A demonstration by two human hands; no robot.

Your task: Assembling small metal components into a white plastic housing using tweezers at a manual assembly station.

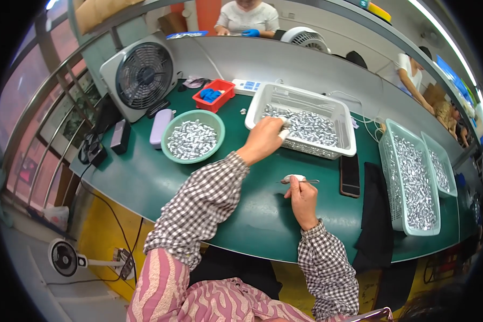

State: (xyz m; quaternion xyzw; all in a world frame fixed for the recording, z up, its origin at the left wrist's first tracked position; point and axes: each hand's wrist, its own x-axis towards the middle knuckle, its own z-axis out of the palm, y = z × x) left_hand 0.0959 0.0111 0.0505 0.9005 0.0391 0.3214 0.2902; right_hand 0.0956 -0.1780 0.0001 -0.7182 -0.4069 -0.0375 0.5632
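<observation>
My left hand [264, 140] reaches over the near left rim of a white plastic basket [344, 140]. Small silvery metal parts [311, 127] lie loose in the basket. White covers are on its fingertips, which are pressed together; whatever is between them is hidden. Lower and to the right, my right hand [304, 203] is above the green tabletop [263, 206]. It is closed round a thin metal tool [312, 181] that looks like tweezers, with white covering on its fingers too. To the left stands a round pale green bowl [169, 150] full of similar silvery parts.
Pale green baskets [394, 188] of silvery parts stand at the right, near a black phone [350, 182] and dark cloth [374, 214]. A red box [226, 90], lilac case [160, 129] and box fan [145, 72] are at the left. Other people sit beyond the grey partition [220, 56].
</observation>
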